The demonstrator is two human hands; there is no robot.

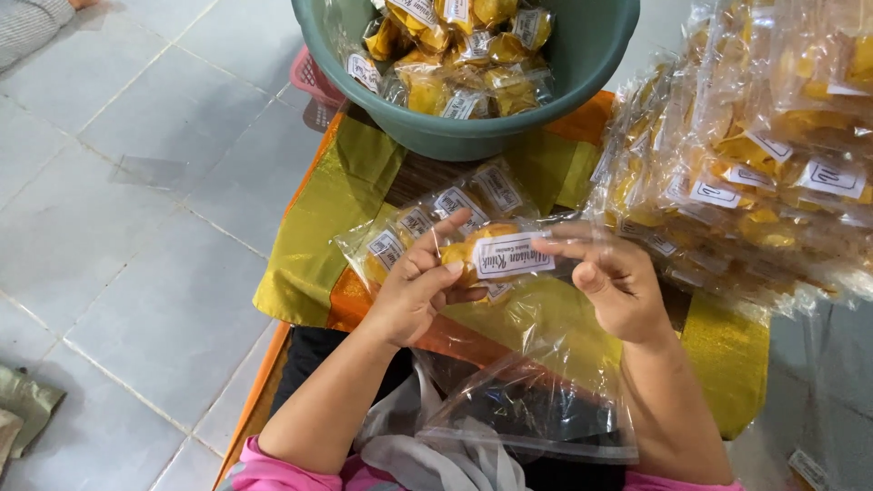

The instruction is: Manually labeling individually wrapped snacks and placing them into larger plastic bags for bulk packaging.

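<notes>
Both my hands hold one small clear packet [506, 255] of yellow snack with a white label, above a low table draped in yellow-green and orange cloth [318, 236]. My left hand [420, 286] grips the packet's left end between thumb and fingers. My right hand [611, 277] pinches its right end. Several more labelled packets [427, 223] lie in a row on the cloth just beyond my hands. A large empty clear plastic bag [536, 400] hangs open below my wrists, over my lap.
A green plastic basin [473, 132] full of the same packets stands at the far edge of the cloth. A big heap of bagged packets [755, 155] fills the right side. Grey floor tiles [136, 227] lie to the left, with a pink basket [314, 82] behind the basin.
</notes>
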